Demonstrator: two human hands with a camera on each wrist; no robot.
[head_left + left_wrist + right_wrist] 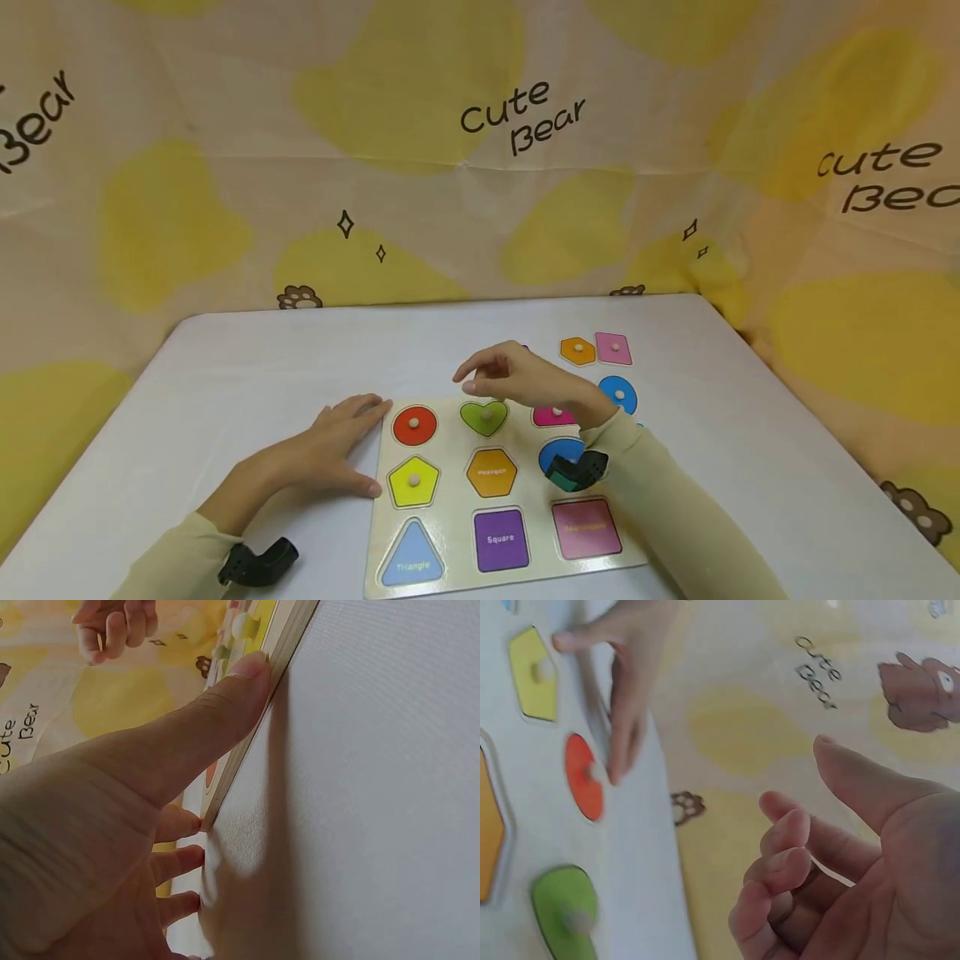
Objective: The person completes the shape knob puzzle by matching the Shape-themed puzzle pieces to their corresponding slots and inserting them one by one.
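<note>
1. Left hand flat on the white table, fingers straight, thumb against the left edge of the pale wooden shape-puzzle board — grip open, holding nothing.
2. Right hand raised above the green heart piece, fingers loosely curled, empty.
3. Open table left of and behind the board; loose orange hexagon piece and pink square piece lying near the far right.
4. Smooth painted pieces, small round knobs.
</note>
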